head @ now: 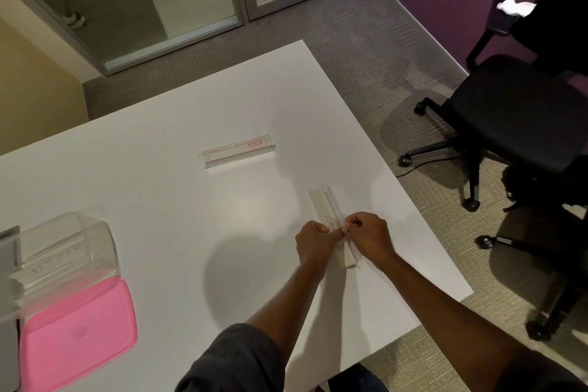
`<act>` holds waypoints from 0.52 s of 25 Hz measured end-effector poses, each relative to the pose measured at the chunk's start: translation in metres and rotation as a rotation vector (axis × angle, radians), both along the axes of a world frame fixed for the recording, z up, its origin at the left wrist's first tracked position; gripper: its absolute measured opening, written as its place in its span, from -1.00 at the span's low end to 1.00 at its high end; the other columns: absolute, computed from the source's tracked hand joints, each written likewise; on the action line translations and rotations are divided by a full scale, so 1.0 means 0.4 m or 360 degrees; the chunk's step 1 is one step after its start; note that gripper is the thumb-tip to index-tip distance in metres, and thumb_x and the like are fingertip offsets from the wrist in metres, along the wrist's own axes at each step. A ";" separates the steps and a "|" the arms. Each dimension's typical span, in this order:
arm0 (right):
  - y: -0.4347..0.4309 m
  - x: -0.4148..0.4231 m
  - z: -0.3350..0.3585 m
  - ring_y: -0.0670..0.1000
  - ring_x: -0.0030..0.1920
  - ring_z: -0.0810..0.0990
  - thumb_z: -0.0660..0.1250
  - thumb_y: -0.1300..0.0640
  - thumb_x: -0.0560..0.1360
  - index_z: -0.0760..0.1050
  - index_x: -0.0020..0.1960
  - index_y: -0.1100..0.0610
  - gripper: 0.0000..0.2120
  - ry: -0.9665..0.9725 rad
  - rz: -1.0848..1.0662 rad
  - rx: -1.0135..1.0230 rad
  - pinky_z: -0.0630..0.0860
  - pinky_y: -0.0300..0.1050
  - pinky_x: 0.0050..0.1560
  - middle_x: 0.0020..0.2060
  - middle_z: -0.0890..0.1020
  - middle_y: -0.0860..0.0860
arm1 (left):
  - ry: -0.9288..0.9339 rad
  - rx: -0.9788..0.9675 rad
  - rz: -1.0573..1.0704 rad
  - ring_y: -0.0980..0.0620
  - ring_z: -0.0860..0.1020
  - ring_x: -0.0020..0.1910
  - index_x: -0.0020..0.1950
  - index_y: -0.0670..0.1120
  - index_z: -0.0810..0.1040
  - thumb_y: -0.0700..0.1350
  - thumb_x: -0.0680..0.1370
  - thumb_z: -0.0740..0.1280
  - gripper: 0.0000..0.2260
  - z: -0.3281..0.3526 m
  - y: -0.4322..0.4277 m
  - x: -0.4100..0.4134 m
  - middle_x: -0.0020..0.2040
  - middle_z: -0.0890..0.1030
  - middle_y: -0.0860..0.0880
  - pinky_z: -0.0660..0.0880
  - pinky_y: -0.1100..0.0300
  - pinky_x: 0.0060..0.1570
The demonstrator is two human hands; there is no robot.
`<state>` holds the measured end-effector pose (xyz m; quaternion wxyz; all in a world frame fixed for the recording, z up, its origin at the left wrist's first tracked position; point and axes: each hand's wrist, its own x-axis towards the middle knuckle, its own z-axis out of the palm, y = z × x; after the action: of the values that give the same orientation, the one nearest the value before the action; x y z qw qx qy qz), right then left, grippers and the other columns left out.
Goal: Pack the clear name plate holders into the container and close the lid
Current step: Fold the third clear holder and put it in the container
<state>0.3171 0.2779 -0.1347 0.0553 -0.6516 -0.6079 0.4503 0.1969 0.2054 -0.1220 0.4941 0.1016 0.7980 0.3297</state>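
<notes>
My left hand (pixel 313 240) and right hand (pixel 369 237) are both pinched shut on a clear name plate holder (pixel 327 210) lying near the table's (pixel 159 188) right edge. It holds a white handwritten card. A second holder (pixel 238 151) with a red label lies farther off.

Not much to the outfit really. Both forearms are bare from the elbow down, and the left hand (pixel 313 240) and right hand (pixel 369 237) have no gloves on, no rings or watch that can be made out. The left sleeve (pixel 235 360) is a dark grey-blue fabric, bunched up loosely around the elbow with a few soft folds. The right sleeve (pixel 541 372) looks like the same dark material, pushed up the same way and partly cut off by the frame's corner.
</notes>
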 end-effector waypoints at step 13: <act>-0.124 0.049 0.028 0.03 0.26 0.52 0.56 -0.39 0.31 0.38 0.40 -0.02 -0.18 -0.0415 0.0594 0.0157 0.69 0.00 0.03 0.21 0.53 -0.04 | 0.1573 0.0314 -0.2043 -0.20 0.34 0.58 0.65 -0.08 0.23 -0.21 0.54 0.50 -0.26 0.036 0.112 -0.192 0.63 0.31 -0.15 0.55 -0.10 0.34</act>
<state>0.3368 0.2282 -0.1237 -0.0761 -0.5771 -0.7412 0.3343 0.1202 0.2501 -0.1075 0.1663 0.7158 0.6774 -0.0317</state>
